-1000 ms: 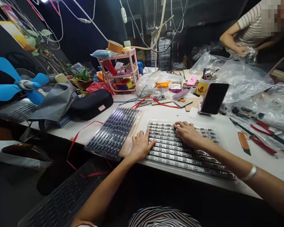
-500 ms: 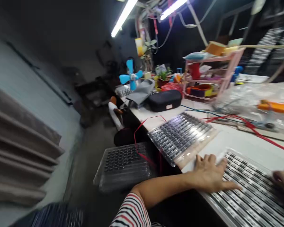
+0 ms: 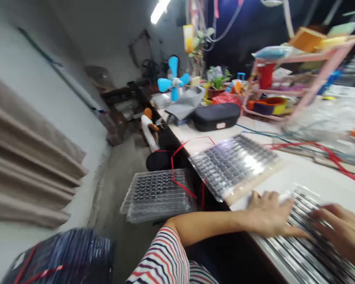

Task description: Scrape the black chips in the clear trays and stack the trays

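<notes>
A clear plastic tray (image 3: pixel 279 256) filled with rows of small dark and silver parts lies at the table's front right. My left hand (image 3: pixel 268 215) rests on its left side, fingers spread and thumb stretched across the rows. Over the same tray, my right hand (image 3: pixel 340 230) is bent with its fingertips down among the parts. Motion blur hides whether those fingers hold anything. Just beyond my left hand sits a second filled tray (image 3: pixel 233 161), shiny on top, on a tan board (image 3: pixel 254 183).
Stacked clear trays (image 3: pixel 158 193) stand low, left of the table. A strapped dark stack (image 3: pixel 62 256) is at lower left. Red strap (image 3: pixel 177 181) hangs over the table edge. Behind are a black case (image 3: pixel 215 117), a blue fan (image 3: pixel 174 81), a pink rack (image 3: pixel 304 86) and plastic bags (image 3: pixel 337 118).
The camera view has turned left and down. My right hand has come further into view and moved left over the tray, nearer my left hand. My left hand stays on the tray.
</notes>
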The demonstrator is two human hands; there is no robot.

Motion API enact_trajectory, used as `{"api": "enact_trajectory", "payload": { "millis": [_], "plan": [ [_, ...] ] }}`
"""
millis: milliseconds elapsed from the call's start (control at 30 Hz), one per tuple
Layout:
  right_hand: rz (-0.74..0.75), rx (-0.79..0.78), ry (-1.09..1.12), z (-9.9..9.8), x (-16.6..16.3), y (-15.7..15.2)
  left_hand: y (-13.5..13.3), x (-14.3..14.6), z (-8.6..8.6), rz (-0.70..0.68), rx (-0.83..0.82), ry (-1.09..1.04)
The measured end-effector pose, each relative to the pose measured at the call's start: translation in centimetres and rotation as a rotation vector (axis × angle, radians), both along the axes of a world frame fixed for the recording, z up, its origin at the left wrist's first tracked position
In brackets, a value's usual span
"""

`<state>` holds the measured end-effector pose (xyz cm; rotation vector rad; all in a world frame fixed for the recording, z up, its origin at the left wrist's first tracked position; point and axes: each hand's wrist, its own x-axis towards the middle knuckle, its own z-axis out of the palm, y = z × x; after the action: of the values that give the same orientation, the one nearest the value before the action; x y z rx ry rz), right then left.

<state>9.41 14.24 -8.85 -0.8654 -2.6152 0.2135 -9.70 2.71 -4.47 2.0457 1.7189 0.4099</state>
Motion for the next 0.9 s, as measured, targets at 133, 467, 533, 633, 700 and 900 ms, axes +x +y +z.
{"api": "enact_trajectory", "payload": {
  "millis": [133,467,533,633,700,900],
  "plan": [
    [0.044,0.047,-0.336,4.4,-2.3,-2.8,0.4,0.4,-0.4,0.061,0.030,0.057],
    [-0.198,0.058,-0.339,4.5,-2.7,-4.8,1.6,-2.0,-0.5,-0.028,-0.025,-0.269],
    [-0.168,0.080,-0.364,4.7,-3.1,-4.7,1.6,-2.6,-0.4,-0.057,-0.028,-0.378],
    [-0.097,0.095,-0.399,5.2,-3.5,-4.2,1.5,-3.0,-0.3,-0.077,-0.018,-0.463],
    [-0.047,0.087,-0.414,5.6,-3.5,-3.7,1.4,-3.0,-0.3,-0.074,-0.007,-0.475],
    [0.048,0.051,-0.405,7.0,-3.0,-3.1,1.3,-2.9,-0.4,-0.089,0.018,-0.463]
  ]
}}
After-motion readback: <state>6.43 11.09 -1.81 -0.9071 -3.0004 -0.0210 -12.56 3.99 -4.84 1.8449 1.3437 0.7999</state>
